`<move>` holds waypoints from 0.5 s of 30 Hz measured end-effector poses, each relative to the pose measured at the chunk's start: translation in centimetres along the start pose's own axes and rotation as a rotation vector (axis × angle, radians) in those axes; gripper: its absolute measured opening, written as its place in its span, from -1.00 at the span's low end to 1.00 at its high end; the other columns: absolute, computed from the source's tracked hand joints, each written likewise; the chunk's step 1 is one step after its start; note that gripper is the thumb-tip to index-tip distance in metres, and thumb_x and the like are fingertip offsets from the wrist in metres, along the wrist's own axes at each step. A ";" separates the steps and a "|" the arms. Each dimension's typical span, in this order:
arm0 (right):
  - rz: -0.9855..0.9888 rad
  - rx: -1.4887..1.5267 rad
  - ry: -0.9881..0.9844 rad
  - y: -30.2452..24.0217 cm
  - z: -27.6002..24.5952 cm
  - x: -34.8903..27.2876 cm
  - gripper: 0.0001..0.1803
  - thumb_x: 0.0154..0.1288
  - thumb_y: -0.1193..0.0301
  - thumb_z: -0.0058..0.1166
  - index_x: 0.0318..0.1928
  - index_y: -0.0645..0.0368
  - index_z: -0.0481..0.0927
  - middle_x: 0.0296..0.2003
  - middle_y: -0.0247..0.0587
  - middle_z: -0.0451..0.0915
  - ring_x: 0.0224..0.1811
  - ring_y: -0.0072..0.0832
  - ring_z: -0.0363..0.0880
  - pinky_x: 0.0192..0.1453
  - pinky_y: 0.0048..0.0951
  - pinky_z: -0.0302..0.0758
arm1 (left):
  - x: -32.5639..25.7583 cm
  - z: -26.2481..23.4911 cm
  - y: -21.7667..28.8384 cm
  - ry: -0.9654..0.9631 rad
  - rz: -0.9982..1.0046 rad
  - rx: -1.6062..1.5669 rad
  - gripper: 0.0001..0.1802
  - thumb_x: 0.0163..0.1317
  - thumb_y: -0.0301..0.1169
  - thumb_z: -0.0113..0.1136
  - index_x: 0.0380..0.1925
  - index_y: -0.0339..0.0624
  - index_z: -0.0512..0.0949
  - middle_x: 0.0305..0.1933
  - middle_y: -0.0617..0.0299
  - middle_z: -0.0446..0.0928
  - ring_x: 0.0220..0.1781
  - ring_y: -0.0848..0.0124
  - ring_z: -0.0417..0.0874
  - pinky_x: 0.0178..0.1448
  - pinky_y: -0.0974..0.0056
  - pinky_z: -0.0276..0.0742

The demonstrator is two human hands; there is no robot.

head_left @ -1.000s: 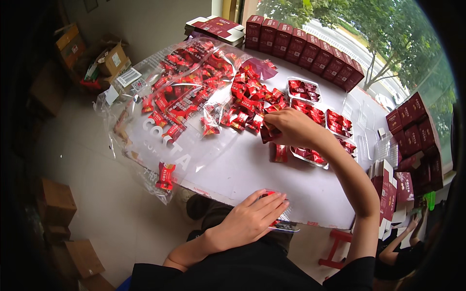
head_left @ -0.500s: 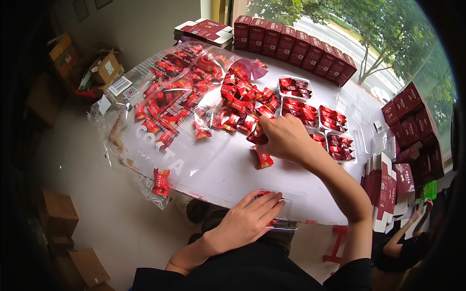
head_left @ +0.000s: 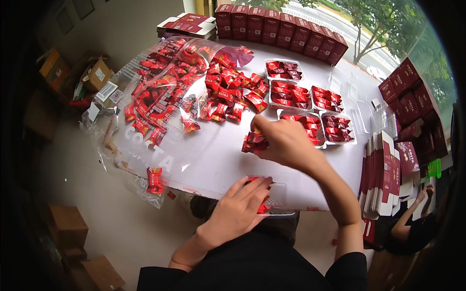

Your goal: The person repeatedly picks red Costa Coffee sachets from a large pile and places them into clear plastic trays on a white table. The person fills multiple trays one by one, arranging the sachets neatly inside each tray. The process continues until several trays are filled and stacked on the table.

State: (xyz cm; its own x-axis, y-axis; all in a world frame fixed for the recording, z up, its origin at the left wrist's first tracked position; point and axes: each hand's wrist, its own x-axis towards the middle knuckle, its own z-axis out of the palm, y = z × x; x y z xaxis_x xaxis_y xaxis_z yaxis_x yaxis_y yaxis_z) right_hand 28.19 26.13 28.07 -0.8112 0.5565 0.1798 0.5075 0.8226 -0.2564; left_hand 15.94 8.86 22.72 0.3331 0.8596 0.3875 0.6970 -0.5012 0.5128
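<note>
My right hand (head_left: 290, 143) is closed in a pinch over the table, holding small red wrapped packets (head_left: 254, 141); the fingers hide how many. Close to the table's front edge, my left hand (head_left: 240, 202) lies with stretched fingers across a clear plastic tray (head_left: 278, 195). Red packets (head_left: 263, 207) inside that tray show partly from under the fingers. Beyond my right hand spreads a loose heap of red packets (head_left: 228, 94), spilling from a large clear printed bag (head_left: 160, 116). To the right of the heap, several filled trays (head_left: 290, 94) hold rows of red and dark red packets.
Upright maroon boxes (head_left: 272, 25) line the window side, beside flattened cartons (head_left: 188, 24). On the right stand stacked maroon boxes (head_left: 410, 102), folded cartons (head_left: 381, 174) and clear empty trays (head_left: 359, 97). Cardboard boxes (head_left: 68, 224) sit on the floor; another person's arm (head_left: 411, 213) shows at right.
My right hand has drawn back from the heap toward me, with packets now visible in its fingers. The single loose packet near it no longer lies apart. My left hand stays on the tray.
</note>
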 end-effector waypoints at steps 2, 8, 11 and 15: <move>0.014 0.352 -0.192 -0.3 -3.5 -0.6 -0.46 -0.09 0.32 0.39 -0.08 0.11 0.43 -0.56 -0.20 0.56 -0.48 -0.28 0.62 -0.40 -0.24 0.45 | -0.7 -0.1 -0.8 0.011 -0.046 0.006 -0.22 -0.05 -0.32 0.45 0.13 -0.25 0.23 0.32 0.06 0.38 0.34 0.15 0.40 0.41 -0.03 0.22; -0.026 0.357 -0.423 -0.5 -2.8 -6.4 -0.15 -0.07 0.33 0.36 0.26 0.11 0.24 -0.47 -0.10 0.63 -0.42 -0.05 0.62 -0.38 -0.15 0.48 | -0.3 -0.3 -0.8 0.043 -0.009 0.008 -0.15 0.03 -0.10 0.41 0.19 -0.27 0.18 0.34 0.03 0.34 0.35 0.15 0.38 0.42 -0.01 0.23; 0.013 0.339 -0.523 -1.2 -2.5 -6.4 0.05 -0.08 0.29 0.36 0.41 0.20 0.06 -0.49 -0.08 0.62 -0.46 -0.08 0.59 -0.25 -0.20 0.43 | 0.2 -0.7 -0.2 0.062 -0.035 0.019 -0.05 0.02 0.15 0.30 0.24 -0.24 0.20 0.31 0.04 0.37 0.30 0.13 0.42 0.41 -0.03 0.21; -0.026 0.330 -0.499 -1.3 -2.0 -6.4 0.16 -0.06 0.28 0.36 0.47 0.28 -0.09 -0.49 -0.13 0.63 -0.49 -0.13 0.57 -0.17 -0.24 0.36 | 1.5 -1.1 1.2 0.214 -0.014 0.118 -0.33 0.13 0.05 0.29 0.11 -0.14 0.40 0.09 0.05 0.52 0.04 0.08 0.59 0.27 -0.10 0.33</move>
State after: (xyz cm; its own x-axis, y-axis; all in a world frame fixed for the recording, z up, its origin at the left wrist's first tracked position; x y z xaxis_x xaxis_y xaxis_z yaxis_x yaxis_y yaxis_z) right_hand 33.27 21.71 29.16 -0.9010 0.3490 -0.2576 0.4336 0.7106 -0.5540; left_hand 16.52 9.41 24.74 0.1889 0.8196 0.5410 0.7741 -0.4632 0.4315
